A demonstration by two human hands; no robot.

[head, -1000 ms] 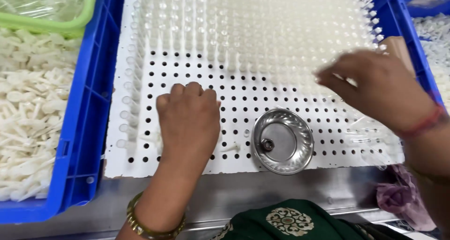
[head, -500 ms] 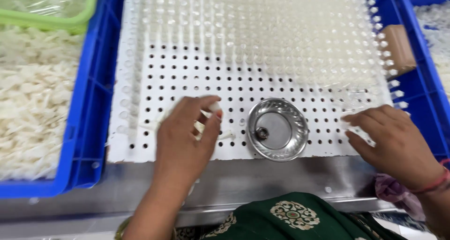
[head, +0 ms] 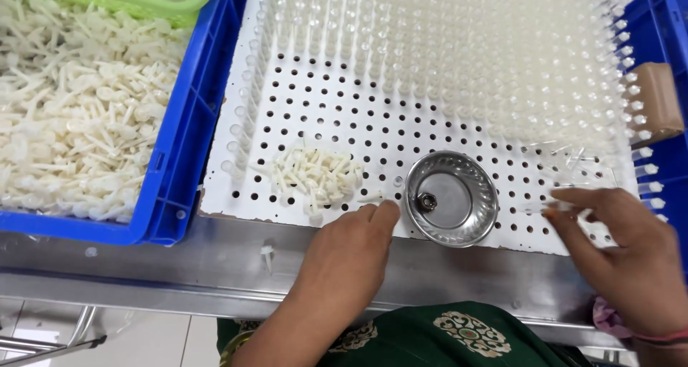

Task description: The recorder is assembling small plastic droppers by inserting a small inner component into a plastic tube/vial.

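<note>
A small pile of white pegs [head: 315,175] now lies uncovered on the perforated white board [head: 344,123], the left hand [head: 351,256] drawn back loosely curled and empty, the right hand [head: 631,256] pinching a clear tube [head: 548,208].

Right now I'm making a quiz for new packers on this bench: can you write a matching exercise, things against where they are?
Things:
1. small pile of white plastic pieces
2. steel bowl
3. blue crate
4. right hand

Places:
A. far left, full of white pieces
B. on the white perforated board, left of the bowl
C. at the board's lower right edge
D. between the two hands

Pairs: 1-B, 2-D, 3-A, 4-C
</note>
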